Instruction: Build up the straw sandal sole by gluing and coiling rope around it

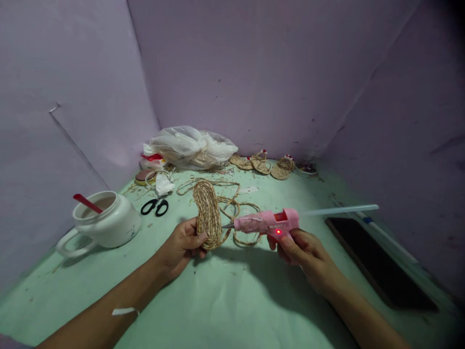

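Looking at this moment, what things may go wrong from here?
The pink glue gun, its light lit, points its nozzle at the woven sole, close to the left hand; a slip might burn that hand. The cord lies in loose loops beside the sole and could tangle or catch stray glue.

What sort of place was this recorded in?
Likely a craft workspace, perhaps at home: a pink glue gun in the right hand, a woven sole-shaped piece in the left hand, and similar sandals along the back wall.
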Tool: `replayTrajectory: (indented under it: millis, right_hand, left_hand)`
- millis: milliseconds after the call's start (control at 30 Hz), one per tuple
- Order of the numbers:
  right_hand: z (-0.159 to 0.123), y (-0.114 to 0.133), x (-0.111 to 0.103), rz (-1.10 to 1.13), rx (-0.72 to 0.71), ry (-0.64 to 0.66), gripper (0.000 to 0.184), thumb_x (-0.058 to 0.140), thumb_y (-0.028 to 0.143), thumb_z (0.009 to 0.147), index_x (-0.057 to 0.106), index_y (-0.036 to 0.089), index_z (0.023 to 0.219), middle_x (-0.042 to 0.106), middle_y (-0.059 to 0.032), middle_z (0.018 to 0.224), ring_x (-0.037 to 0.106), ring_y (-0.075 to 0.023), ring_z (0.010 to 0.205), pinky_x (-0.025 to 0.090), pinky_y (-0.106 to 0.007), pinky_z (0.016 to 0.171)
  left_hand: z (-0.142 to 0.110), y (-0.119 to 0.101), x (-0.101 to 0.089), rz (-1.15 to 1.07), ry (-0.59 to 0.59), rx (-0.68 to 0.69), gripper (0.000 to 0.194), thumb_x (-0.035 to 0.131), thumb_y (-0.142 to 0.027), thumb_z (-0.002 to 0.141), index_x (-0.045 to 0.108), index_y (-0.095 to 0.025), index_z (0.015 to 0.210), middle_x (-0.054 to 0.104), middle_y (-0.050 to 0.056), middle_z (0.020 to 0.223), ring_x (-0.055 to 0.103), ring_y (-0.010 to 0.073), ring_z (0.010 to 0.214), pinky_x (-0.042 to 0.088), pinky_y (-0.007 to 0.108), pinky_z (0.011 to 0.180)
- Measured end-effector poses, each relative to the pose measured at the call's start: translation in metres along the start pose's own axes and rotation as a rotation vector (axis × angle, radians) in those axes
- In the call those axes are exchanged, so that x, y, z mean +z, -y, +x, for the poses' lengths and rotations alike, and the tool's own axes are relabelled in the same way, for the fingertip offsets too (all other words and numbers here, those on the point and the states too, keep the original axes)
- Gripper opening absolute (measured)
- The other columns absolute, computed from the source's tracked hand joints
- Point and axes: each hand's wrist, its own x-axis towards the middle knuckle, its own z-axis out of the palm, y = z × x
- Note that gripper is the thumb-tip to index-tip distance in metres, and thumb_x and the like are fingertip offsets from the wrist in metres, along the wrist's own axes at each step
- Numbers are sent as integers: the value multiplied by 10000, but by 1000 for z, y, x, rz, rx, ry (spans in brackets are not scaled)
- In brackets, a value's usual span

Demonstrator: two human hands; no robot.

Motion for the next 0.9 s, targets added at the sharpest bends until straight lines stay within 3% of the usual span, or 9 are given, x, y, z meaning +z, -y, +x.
replayTrajectory:
  millis: [600, 900]
  right_hand:
    - [-2, 3, 1, -22, 43, 37, 531, 515, 689, 722, 572, 169, 633, 354, 31, 523, 303, -105, 488, 232, -243, 451]
    - [-4, 1, -4, -77, 9, 44, 488, 540, 635, 749, 623, 160, 668, 402, 14, 554, 326, -110, 512, 245, -239, 457]
  left_hand:
    - [2, 2, -4, -42, 4, 29, 317, 812, -239, 562, 626, -112, 785, 610, 14, 644, 516, 85, 507, 410, 168, 401]
    - [3, 2, -3, -5, 24, 18, 320, 814, -259, 552, 621, -107, 757, 607, 20, 629, 506, 86, 502, 392, 170, 402]
